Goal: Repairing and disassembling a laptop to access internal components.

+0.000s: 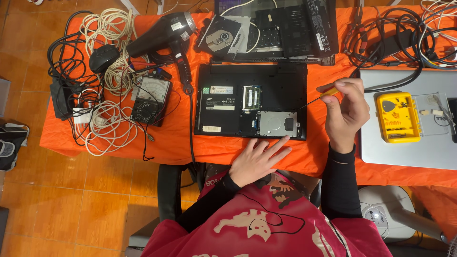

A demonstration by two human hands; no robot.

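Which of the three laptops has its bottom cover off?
The black laptop in the middle, under both hands: its memory and silver drive lie exposed. The grey laptop on the right is closed; the rear one is partly covered with parts.

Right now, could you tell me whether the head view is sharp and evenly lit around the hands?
Head view: sharp and evenly lit, with only soft shadows; the right hand and its screwdriver show no blur; the left hand is crisp at the laptop edge; slight glare on the drive; table edges bow slightly.
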